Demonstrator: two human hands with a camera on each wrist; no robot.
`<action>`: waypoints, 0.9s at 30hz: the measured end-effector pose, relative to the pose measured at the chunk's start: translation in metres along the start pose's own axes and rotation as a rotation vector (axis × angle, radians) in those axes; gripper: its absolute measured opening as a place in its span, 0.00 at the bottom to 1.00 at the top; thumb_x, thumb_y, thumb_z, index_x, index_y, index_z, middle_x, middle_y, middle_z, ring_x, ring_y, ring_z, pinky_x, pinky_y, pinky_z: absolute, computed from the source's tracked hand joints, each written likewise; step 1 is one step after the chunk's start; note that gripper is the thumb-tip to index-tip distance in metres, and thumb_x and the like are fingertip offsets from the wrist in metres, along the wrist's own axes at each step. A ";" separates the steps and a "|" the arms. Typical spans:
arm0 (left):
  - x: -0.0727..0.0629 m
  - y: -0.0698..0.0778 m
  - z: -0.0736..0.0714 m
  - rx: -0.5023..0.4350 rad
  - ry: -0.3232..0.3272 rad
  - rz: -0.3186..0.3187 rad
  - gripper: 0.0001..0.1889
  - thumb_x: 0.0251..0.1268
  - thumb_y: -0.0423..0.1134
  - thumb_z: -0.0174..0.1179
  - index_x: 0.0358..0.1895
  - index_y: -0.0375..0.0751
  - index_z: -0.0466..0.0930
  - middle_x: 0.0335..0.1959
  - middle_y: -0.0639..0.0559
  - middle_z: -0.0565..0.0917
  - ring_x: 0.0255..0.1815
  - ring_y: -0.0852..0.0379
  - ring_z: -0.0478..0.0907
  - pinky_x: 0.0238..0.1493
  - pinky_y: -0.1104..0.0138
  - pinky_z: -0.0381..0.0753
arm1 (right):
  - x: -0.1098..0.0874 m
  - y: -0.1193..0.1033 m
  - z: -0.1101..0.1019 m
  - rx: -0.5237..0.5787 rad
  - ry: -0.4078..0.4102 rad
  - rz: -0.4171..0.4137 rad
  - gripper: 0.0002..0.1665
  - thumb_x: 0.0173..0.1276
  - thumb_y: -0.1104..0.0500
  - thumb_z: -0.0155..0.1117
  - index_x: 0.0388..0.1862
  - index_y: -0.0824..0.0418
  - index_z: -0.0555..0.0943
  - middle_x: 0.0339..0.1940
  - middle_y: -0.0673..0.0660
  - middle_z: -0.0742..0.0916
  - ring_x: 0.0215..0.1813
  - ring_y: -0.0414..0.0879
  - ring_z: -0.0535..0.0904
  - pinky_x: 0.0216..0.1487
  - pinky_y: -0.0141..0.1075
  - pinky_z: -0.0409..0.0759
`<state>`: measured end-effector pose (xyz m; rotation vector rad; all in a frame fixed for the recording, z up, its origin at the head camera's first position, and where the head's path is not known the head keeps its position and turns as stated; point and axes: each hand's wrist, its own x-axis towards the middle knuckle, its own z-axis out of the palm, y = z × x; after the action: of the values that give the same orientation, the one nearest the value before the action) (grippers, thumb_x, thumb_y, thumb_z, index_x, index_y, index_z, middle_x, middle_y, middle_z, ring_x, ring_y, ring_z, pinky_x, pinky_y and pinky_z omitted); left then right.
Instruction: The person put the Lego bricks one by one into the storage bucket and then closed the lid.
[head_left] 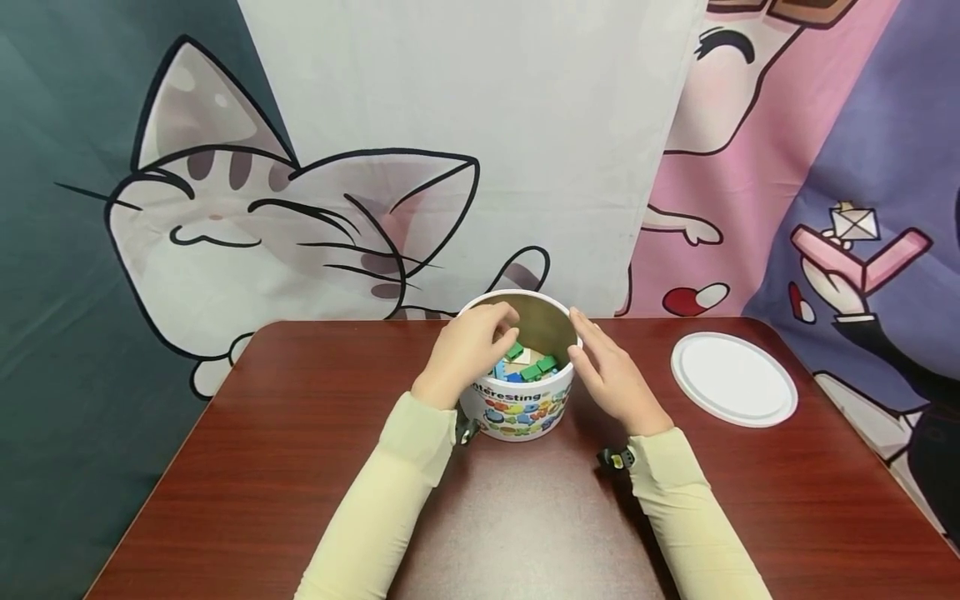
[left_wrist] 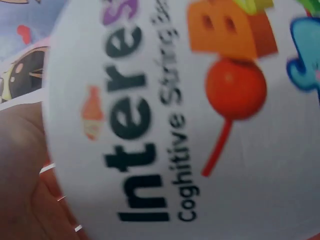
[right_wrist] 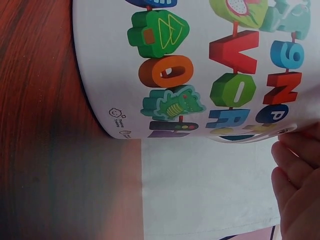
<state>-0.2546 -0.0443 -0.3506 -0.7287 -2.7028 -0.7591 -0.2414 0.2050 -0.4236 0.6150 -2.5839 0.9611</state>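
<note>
A round white tub [head_left: 517,408] with printed colourful letters and pictures stands upright on the table. Inside lie several toy blocks [head_left: 534,368], green, blue and cream. My left hand [head_left: 471,346] is over the tub's left rim, fingers loosely bent above the blocks; no held thing shows between thumb and fingers. In the left wrist view, part of that hand [left_wrist: 20,165] appears beside the tub wall. My right hand [head_left: 618,379] is at the right rim with fairly straight fingers. The right wrist view has its fingertips [right_wrist: 295,155] against the tub's side.
A round white lid [head_left: 733,379] lies flat at the right of the reddish-brown table [head_left: 285,467]. Close behind the table's back edge hangs a cloth [head_left: 480,100] printed with cartoon animals. The tub stands near that edge.
</note>
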 end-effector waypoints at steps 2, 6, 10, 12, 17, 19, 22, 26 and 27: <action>-0.005 0.003 -0.001 -0.014 0.042 0.007 0.08 0.72 0.40 0.60 0.49 0.45 0.84 0.38 0.56 0.86 0.37 0.60 0.80 0.37 0.64 0.80 | 0.000 -0.001 0.000 -0.005 0.000 -0.003 0.36 0.80 0.50 0.53 0.82 0.56 0.59 0.81 0.56 0.65 0.80 0.58 0.60 0.77 0.56 0.58; -0.014 0.009 -0.003 -0.045 0.121 0.032 0.07 0.72 0.40 0.60 0.46 0.46 0.85 0.37 0.58 0.87 0.37 0.61 0.82 0.35 0.64 0.81 | 0.001 -0.002 -0.001 -0.019 -0.003 -0.006 0.35 0.80 0.50 0.53 0.82 0.56 0.59 0.81 0.56 0.65 0.80 0.57 0.59 0.77 0.55 0.59; -0.023 0.016 -0.002 -0.104 0.189 0.049 0.05 0.71 0.39 0.60 0.44 0.46 0.85 0.35 0.58 0.87 0.36 0.62 0.82 0.35 0.64 0.81 | 0.001 -0.004 -0.003 -0.015 -0.019 -0.003 0.36 0.80 0.50 0.54 0.82 0.55 0.59 0.81 0.55 0.65 0.80 0.55 0.60 0.76 0.54 0.59; -0.027 0.020 -0.001 -0.140 0.214 0.065 0.05 0.70 0.38 0.60 0.43 0.46 0.85 0.35 0.58 0.87 0.36 0.63 0.82 0.36 0.65 0.81 | 0.001 -0.005 -0.005 -0.002 -0.023 0.000 0.36 0.80 0.49 0.54 0.82 0.55 0.60 0.81 0.55 0.65 0.80 0.54 0.60 0.76 0.54 0.60; -0.038 0.025 0.005 -0.232 0.254 0.116 0.05 0.68 0.34 0.61 0.43 0.43 0.85 0.33 0.57 0.87 0.34 0.63 0.82 0.36 0.69 0.81 | 0.003 -0.007 -0.008 0.029 0.008 -0.013 0.35 0.77 0.50 0.59 0.78 0.59 0.66 0.77 0.59 0.70 0.78 0.55 0.64 0.74 0.57 0.63; -0.043 0.026 0.007 -0.275 0.265 0.127 0.06 0.67 0.32 0.61 0.43 0.41 0.85 0.32 0.55 0.87 0.33 0.63 0.82 0.35 0.69 0.82 | 0.003 -0.009 -0.010 0.039 0.028 -0.017 0.33 0.76 0.53 0.61 0.76 0.60 0.69 0.74 0.60 0.74 0.75 0.56 0.67 0.73 0.57 0.65; -0.050 0.030 0.011 -0.338 0.267 0.146 0.06 0.66 0.30 0.60 0.42 0.40 0.85 0.31 0.55 0.87 0.33 0.62 0.82 0.34 0.67 0.83 | 0.001 -0.009 -0.014 0.036 0.058 -0.015 0.29 0.74 0.55 0.64 0.71 0.61 0.74 0.68 0.61 0.79 0.71 0.56 0.72 0.70 0.58 0.69; -0.056 0.039 0.016 -0.390 0.224 0.185 0.08 0.66 0.30 0.57 0.43 0.39 0.84 0.31 0.55 0.86 0.32 0.63 0.82 0.35 0.70 0.83 | -0.001 -0.005 -0.025 0.004 0.114 -0.016 0.22 0.74 0.58 0.64 0.64 0.62 0.80 0.60 0.62 0.84 0.65 0.58 0.76 0.66 0.58 0.71; -0.057 0.042 0.017 -0.395 0.208 0.192 0.08 0.66 0.30 0.57 0.44 0.40 0.84 0.31 0.55 0.86 0.32 0.64 0.81 0.36 0.72 0.82 | -0.001 -0.003 -0.028 -0.009 0.130 -0.018 0.21 0.73 0.58 0.64 0.63 0.63 0.81 0.59 0.62 0.84 0.64 0.58 0.76 0.65 0.58 0.72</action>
<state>-0.1858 -0.0266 -0.3674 -0.9200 -2.2816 -1.2585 -0.2351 0.2224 -0.4018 0.5531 -2.4629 0.9510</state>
